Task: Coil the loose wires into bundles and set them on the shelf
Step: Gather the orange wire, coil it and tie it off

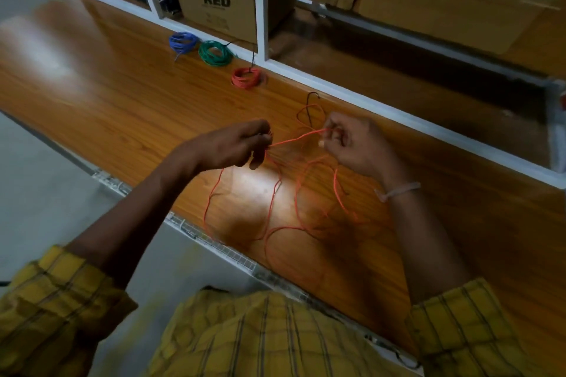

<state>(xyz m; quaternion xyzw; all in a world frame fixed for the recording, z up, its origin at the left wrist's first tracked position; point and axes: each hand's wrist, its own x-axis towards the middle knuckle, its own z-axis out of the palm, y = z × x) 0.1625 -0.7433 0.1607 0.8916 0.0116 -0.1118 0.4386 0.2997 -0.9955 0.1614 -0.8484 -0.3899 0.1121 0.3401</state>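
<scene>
Counter (pixel 128 107): long wooden top, runs from upper left to lower right of frame; glare patch at centre.
Boxes (pixel 214 0): cardboard cartons behind the white frame along the top edge; one reads "RED".
Loose wire (pixel 275 223): thin orange wire, sprawled in slack loops over the counter at centre and lower centre; 1 stretch is pulled taut between the 2 hands. A short dark wire (pixel 309 107) loops just above the right hand.
Left hand (pixel 235 144): centre of frame, fingers curled round a gathered bunch of orange strands.
Right hand (pixel 352 144): right of centre, apart from the left; thumb and fingers pinch the taut stretch.
Finished coils: 3, upper centre, lying on the counter near the white frame: green coil (pixel 214 53), blue coil (pixel 183 42), red coil (pixel 246 77).
Handling, my judgement: light, limp, springy; loops likely to snag each other and slide on the glossy wood. Best held at the gathered bunch, feeding fresh wire in with the other hand.
Progress: orange wire mostly uncoiled.
</scene>
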